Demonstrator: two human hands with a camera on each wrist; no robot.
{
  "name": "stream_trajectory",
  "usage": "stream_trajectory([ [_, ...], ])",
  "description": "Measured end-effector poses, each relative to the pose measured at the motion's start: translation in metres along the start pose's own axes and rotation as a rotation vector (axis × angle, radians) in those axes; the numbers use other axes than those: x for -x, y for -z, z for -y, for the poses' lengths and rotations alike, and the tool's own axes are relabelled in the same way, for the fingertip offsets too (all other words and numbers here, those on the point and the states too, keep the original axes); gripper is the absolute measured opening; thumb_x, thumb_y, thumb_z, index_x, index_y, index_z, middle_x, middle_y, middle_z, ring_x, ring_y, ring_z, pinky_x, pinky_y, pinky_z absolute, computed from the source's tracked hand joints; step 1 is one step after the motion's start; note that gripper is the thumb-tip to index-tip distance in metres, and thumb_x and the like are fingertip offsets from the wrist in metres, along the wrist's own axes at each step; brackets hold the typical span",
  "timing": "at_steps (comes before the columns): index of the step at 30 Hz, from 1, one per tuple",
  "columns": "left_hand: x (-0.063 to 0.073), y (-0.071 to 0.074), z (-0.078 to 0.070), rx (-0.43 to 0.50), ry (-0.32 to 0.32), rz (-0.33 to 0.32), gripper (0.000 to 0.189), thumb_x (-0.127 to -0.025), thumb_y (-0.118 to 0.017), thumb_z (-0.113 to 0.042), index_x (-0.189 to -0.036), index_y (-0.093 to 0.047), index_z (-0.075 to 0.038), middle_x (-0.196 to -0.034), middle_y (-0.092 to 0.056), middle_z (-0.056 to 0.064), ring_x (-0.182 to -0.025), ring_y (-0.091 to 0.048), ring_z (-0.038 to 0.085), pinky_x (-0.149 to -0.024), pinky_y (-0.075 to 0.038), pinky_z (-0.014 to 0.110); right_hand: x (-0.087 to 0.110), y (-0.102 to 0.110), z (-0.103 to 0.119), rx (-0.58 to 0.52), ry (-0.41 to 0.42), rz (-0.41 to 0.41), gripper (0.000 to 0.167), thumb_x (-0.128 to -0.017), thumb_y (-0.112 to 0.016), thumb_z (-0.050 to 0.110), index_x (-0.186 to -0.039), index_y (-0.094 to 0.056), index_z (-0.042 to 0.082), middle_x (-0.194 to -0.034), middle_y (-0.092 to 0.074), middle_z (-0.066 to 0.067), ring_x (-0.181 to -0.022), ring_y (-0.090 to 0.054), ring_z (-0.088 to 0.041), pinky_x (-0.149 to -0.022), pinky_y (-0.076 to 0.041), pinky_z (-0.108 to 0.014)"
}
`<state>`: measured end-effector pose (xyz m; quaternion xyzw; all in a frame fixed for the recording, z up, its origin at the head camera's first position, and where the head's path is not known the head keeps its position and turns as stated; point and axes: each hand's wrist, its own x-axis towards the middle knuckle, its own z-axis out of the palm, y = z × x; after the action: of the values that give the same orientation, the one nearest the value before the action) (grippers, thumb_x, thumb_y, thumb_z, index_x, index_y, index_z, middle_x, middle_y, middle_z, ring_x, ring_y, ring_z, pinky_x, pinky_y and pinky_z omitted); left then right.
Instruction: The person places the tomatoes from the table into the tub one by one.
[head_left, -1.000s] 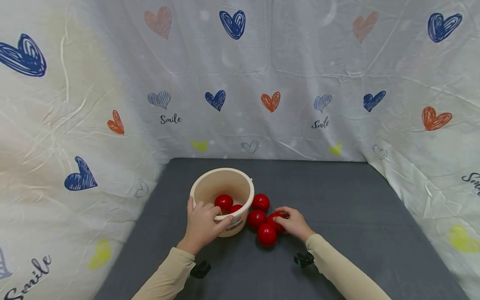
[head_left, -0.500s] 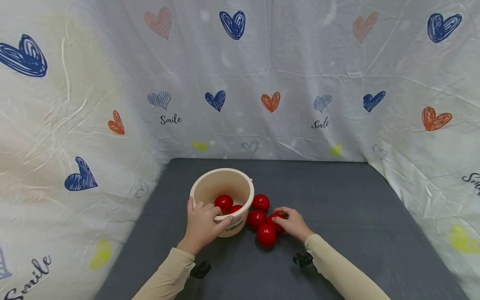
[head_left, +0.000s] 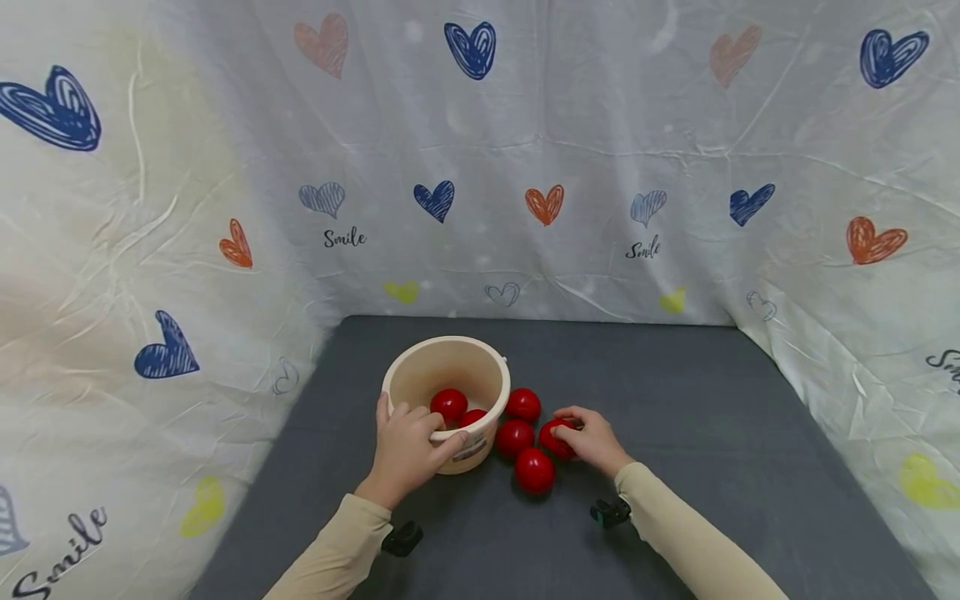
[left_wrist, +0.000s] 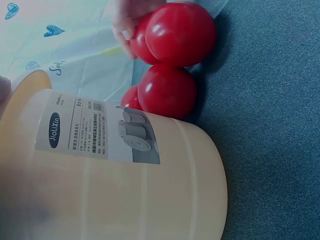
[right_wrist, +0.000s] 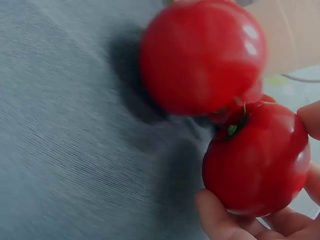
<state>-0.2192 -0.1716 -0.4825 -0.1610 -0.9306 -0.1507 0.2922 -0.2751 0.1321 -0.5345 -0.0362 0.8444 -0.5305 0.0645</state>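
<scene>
My left hand [head_left: 407, 452] holds the near left rim of a cream plastic bucket [head_left: 450, 367], its fingers hooked over the edge. Inside the bucket lie two red tomatoes [head_left: 448, 404]. To the right of it, my right hand [head_left: 596, 442] grips another tomato [right_wrist: 257, 160] between thumb and fingers; a green stem shows on it in the right wrist view. Beside that hand three more tomatoes [head_left: 535, 471] rest on the table, close against the bucket's right side. A printed label [left_wrist: 97, 127] is seen on the bucket in the left wrist view.
A dark grey cloth [head_left: 675, 392] covers the table. White curtain [head_left: 480, 150] printed with hearts hangs behind and along both sides. A small black camera sits at each wrist, the left one [head_left: 402, 539] near the table's front.
The right hand has moved slightly right and up with its tomato, which now stands a little apart from the others. The left hand and bucket keep their place.
</scene>
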Motion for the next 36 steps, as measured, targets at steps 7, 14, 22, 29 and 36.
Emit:
stream_trajectory([
  [7,0.0,0.0,0.0,0.005,-0.003,-0.006,0.036,-0.081,-0.074,-0.047,-0.064,-0.064,-0.017,-0.066,-0.063,0.003,-0.073,-0.054,0.026,-0.112,-0.023,0.079,-0.009,0.023,0.024,0.05,0.033,-0.029,0.035,-0.094,-0.064,0.02,-0.126,-0.069,0.008,-0.118,-0.072,-0.013,-0.1,-0.066,-0.024,-0.074,-0.061,-0.033],
  [14,0.0,0.0,-0.001,0.004,-0.006,-0.006,0.036,-0.081,-0.074,-0.047,-0.063,-0.064,-0.017,-0.065,-0.063,0.003,-0.073,-0.055,0.026,-0.111,-0.024,0.079,-0.019,0.047,0.06,0.046,0.078,-0.031,0.037,-0.095,-0.062,0.025,-0.13,-0.066,0.011,-0.125,-0.068,-0.017,-0.111,-0.064,-0.03,-0.078,-0.062,-0.035],
  [22,0.0,0.0,-0.001,0.003,-0.005,-0.01,0.036,-0.081,-0.074,-0.047,-0.063,-0.064,-0.017,-0.065,-0.063,0.003,-0.073,-0.055,0.027,-0.111,-0.023,0.079,-0.028,0.054,0.118,0.026,0.169,-0.029,0.038,-0.096,-0.063,0.028,-0.131,-0.066,0.015,-0.126,-0.068,-0.014,-0.109,-0.065,-0.029,-0.079,-0.062,-0.036],
  [29,-0.001,0.0,-0.001,-0.002,0.003,0.004,0.037,-0.081,-0.074,-0.048,-0.063,-0.064,-0.018,-0.065,-0.064,0.003,-0.073,-0.056,0.026,-0.111,-0.024,0.079,-0.028,0.031,0.159,0.016,0.239,0.019,0.037,-0.095,-0.065,0.028,-0.129,-0.067,0.015,-0.125,-0.069,-0.012,-0.107,-0.064,-0.028,-0.081,-0.061,-0.035],
  [36,0.0,-0.001,0.001,-0.012,-0.007,0.002,0.037,-0.081,-0.073,-0.048,-0.063,-0.065,-0.017,-0.066,-0.065,0.003,-0.072,-0.056,0.026,-0.11,-0.025,0.08,-0.026,-0.003,0.178,0.045,0.314,0.113,0.038,-0.094,-0.065,0.025,-0.13,-0.067,0.015,-0.12,-0.071,-0.011,-0.103,-0.065,-0.025,-0.085,-0.062,-0.036],
])
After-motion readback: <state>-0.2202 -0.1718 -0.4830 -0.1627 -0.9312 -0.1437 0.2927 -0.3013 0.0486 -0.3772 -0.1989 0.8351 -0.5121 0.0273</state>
